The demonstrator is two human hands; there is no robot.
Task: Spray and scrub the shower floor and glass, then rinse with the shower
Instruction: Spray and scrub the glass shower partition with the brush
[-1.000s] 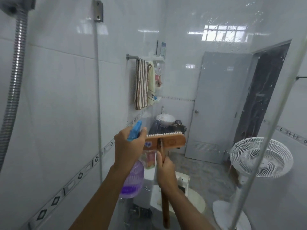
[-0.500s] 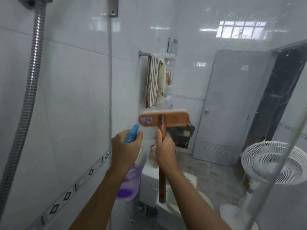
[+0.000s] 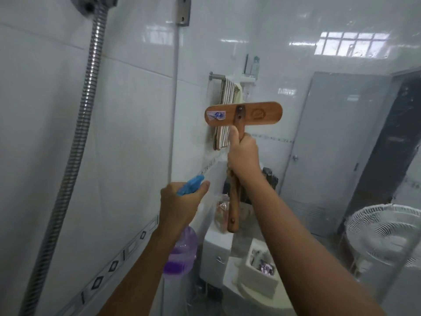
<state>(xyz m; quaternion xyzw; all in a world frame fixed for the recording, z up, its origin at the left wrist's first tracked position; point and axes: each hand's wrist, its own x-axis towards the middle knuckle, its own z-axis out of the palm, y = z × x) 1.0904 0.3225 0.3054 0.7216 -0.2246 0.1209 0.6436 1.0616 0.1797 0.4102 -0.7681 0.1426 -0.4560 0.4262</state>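
Note:
My right hand [image 3: 243, 156] grips the handle of a wooden scrub brush [image 3: 243, 116], whose flat head is raised against the shower glass [image 3: 330, 156] at about head height, its wooden back facing me. My left hand [image 3: 180, 201] holds a spray bottle [image 3: 182, 254] with a blue trigger and purple liquid, lower and to the left of the brush. The glass panel stands right in front of me, and the bathroom shows through it. The shower floor is out of view.
A ribbed metal shower hose [image 3: 79, 133] hangs down the tiled wall [image 3: 34, 110] on the left. Beyond the glass are a towel on a rail [image 3: 225, 92], a toilet [image 3: 214, 247], a grey door [image 3: 337, 144] and a white fan [image 3: 385, 233].
My right hand has pushed the brush upward along the glass, from sink level to towel level. My left hand with the spray bottle stayed about where it was.

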